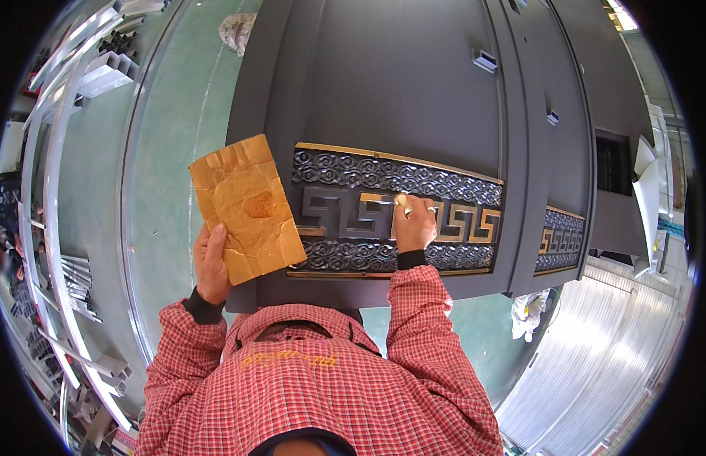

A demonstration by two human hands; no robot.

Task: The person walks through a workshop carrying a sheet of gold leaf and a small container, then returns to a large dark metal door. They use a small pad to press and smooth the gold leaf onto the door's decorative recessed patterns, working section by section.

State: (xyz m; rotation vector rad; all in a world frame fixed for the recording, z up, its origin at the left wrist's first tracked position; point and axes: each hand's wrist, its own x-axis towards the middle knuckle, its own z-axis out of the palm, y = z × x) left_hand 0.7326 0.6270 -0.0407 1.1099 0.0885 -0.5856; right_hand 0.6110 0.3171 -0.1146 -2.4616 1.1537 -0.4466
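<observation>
My left hand grips a creased piece of brown cardboard by its lower left edge, thumb on top. A wet-looking brownish patch lies on the middle of the cardboard. Closed in a pinch, my right hand holds a small pale wad against the raised key-pattern band of a dark grey metal panel. Gold covers the key shapes to the right of my hand and part of those beside it; the leftmost one is mostly dark. Scrollwork strips run above and below the band.
A second, smaller patterned band lies farther right on the panel. Small brackets stick up from its surface. Metal profiles stand on racks at the left, over a green floor. Ribbed sheets lie at the lower right.
</observation>
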